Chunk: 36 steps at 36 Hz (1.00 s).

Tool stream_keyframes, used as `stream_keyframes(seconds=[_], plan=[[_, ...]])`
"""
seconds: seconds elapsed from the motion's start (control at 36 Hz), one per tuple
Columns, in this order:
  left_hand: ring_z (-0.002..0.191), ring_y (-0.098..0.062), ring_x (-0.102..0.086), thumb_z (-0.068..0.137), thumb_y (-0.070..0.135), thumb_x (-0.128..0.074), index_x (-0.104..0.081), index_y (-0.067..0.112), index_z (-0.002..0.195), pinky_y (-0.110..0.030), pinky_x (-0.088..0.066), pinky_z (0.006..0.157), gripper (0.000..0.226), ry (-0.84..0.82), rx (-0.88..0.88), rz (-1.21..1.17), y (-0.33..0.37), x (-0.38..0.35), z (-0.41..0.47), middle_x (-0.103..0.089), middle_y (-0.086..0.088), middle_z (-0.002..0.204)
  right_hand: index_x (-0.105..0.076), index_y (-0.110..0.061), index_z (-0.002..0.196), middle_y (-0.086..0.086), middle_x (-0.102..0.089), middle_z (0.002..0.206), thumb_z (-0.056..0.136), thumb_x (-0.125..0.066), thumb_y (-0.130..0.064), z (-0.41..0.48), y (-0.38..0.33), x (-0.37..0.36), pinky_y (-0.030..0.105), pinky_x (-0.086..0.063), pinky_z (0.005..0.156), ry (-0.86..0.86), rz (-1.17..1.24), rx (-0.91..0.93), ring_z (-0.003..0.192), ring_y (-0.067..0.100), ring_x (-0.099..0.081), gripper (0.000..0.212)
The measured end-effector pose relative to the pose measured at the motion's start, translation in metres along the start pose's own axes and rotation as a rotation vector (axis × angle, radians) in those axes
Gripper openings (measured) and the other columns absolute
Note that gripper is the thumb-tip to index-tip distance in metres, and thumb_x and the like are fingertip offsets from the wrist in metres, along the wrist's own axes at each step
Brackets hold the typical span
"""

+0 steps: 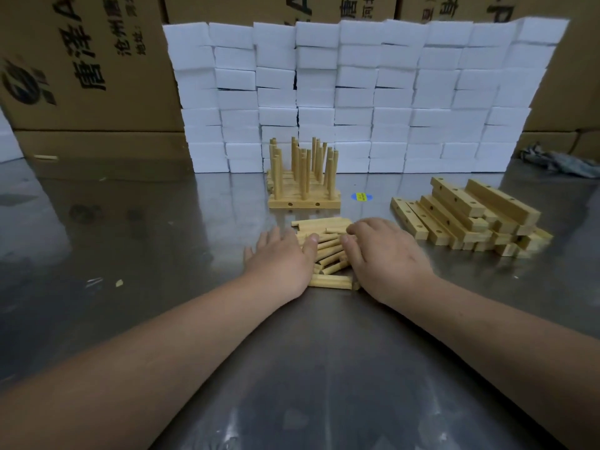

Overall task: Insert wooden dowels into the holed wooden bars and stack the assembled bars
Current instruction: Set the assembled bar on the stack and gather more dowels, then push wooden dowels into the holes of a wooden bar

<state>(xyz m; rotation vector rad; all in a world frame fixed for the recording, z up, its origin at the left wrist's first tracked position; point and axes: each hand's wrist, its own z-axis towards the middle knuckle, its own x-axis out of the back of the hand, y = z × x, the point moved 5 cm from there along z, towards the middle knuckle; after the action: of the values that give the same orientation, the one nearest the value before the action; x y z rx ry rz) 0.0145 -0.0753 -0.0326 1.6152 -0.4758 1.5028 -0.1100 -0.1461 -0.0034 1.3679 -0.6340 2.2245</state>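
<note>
A loose pile of short wooden dowels (328, 248) lies on the steel table in front of me. My left hand (282, 258) lies flat at the pile's left side, its thumb touching the dowels. My right hand (383, 251) covers the pile's right side, its fingers curled down onto the dowels; whether they pinch one is hidden. Beyond the pile stands a group of assembled bars (303, 198) with several dowels upright in them. A heap of empty holed wooden bars (467, 216) sits to the right.
A wall of white foam blocks (357, 95) stands behind the assembled bars, with cardboard boxes (87, 63) behind and to the left. A grey rag (561, 162) lies at the far right. A small blue and yellow sticker (361, 196) marks the table.
</note>
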Motion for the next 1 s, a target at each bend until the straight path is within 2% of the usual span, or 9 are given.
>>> stream_keyframes(seconds=[0.11, 0.17, 0.39, 0.53, 0.69, 0.78, 0.83, 0.92, 1.0], plan=[[0.130, -0.025, -0.031, 0.096, 0.047, -0.017, -0.041, 0.015, 0.134, -0.044, -0.023, 0.108, 0.055, 0.141, -0.029, -0.178, -0.003, 0.012, -0.006, -0.040, -0.008, 0.139, -0.053, -0.014, 0.126, 0.010, -0.054, 0.127, 0.096, -0.038, -0.036, 0.025, 0.027, 0.033, 0.033, -0.039, 0.082, 0.117, 0.054, -0.165, 0.114, 0.027, -0.050, 0.040], [0.135, -0.022, -0.025, 0.095, 0.047, -0.024, -0.037, 0.021, 0.139, -0.041, -0.019, 0.111, 0.053, 0.144, -0.098, -0.225, -0.001, 0.014, -0.010, -0.034, -0.003, 0.146, -0.051, -0.010, 0.127, 0.014, -0.051, 0.128, 0.095, -0.040, -0.033, 0.043, 0.053, 0.050, 0.038, -0.040, 0.085, 0.126, -0.077, -0.261, 0.115, 0.032, -0.048, 0.041], [0.139, -0.004, 0.001, 0.082, 0.059, -0.050, -0.028, 0.042, 0.140, -0.029, 0.004, 0.108, 0.065, -0.066, -0.486, -0.053, 0.023, 0.007, -0.025, -0.011, 0.014, 0.153, -0.051, -0.005, 0.112, 0.014, -0.053, 0.105, 0.090, -0.046, -0.035, 0.057, 0.136, 0.047, 0.039, -0.039, 0.079, -0.136, -0.403, -0.582, 0.097, 0.031, -0.050, 0.037], [0.137, 0.000, 0.002, 0.078, 0.062, -0.052, -0.030, 0.043, 0.139, -0.026, 0.010, 0.106, 0.067, -0.108, -0.540, -0.016, 0.023, 0.001, -0.025, -0.013, 0.015, 0.152, -0.052, -0.009, 0.079, 0.007, -0.054, 0.072, 0.087, -0.050, -0.016, 0.056, 0.137, 0.031, 0.025, -0.032, 0.045, -0.173, -0.450, -0.536, 0.059, 0.019, -0.050, 0.011], [0.136, 0.001, -0.002, 0.081, 0.057, -0.053, -0.035, 0.042, 0.137, -0.022, 0.005, 0.103, 0.061, -0.100, -0.561, -0.046, 0.023, 0.004, -0.027, -0.016, 0.015, 0.151, -0.057, -0.004, 0.089, 0.010, -0.055, 0.076, 0.086, -0.053, -0.009, 0.062, 0.130, 0.034, 0.031, -0.041, 0.059, -0.025, -0.491, -0.415, 0.068, 0.021, -0.052, 0.008], [0.135, 0.000, -0.009, 0.079, 0.054, -0.058, -0.040, 0.042, 0.135, -0.023, -0.005, 0.105, 0.060, -0.086, -0.557, -0.080, 0.021, 0.008, -0.028, -0.022, 0.017, 0.148, -0.046, -0.005, 0.114, 0.015, -0.055, 0.103, 0.087, -0.052, -0.010, 0.062, 0.120, 0.041, 0.040, -0.040, 0.077, 0.154, -0.341, -0.386, 0.095, 0.031, -0.052, 0.028], [0.132, -0.003, -0.017, 0.078, 0.051, -0.062, -0.046, 0.041, 0.130, -0.023, -0.014, 0.106, 0.055, -0.076, -0.550, -0.099, 0.018, 0.012, -0.028, -0.028, 0.018, 0.144, -0.038, -0.007, 0.129, 0.016, -0.053, 0.110, 0.087, -0.050, -0.008, 0.058, 0.108, 0.042, 0.041, -0.041, 0.076, 0.236, -0.150, -0.406, 0.099, 0.033, -0.051, 0.043], [0.126, -0.002, -0.026, 0.077, 0.047, -0.065, -0.057, 0.040, 0.120, -0.020, -0.020, 0.101, 0.044, -0.047, -0.559, -0.097, 0.015, 0.017, -0.029, -0.036, 0.018, 0.137, -0.033, -0.011, 0.137, 0.008, -0.054, 0.101, 0.090, -0.043, -0.015, 0.045, 0.084, 0.032, 0.039, -0.049, 0.062, 0.236, 0.258, -0.501, 0.081, 0.028, -0.056, 0.049], [0.121, -0.001, -0.030, 0.079, 0.044, -0.065, -0.065, 0.038, 0.109, -0.015, -0.020, 0.093, 0.030, -0.029, -0.575, -0.090, 0.015, 0.020, -0.030, -0.043, 0.017, 0.130, -0.031, -0.015, 0.142, -0.001, -0.054, 0.084, 0.092, -0.041, -0.023, 0.024, 0.056, 0.019, 0.026, -0.037, 0.048, 0.207, 0.617, -0.531, 0.062, 0.015, -0.050, 0.052]])
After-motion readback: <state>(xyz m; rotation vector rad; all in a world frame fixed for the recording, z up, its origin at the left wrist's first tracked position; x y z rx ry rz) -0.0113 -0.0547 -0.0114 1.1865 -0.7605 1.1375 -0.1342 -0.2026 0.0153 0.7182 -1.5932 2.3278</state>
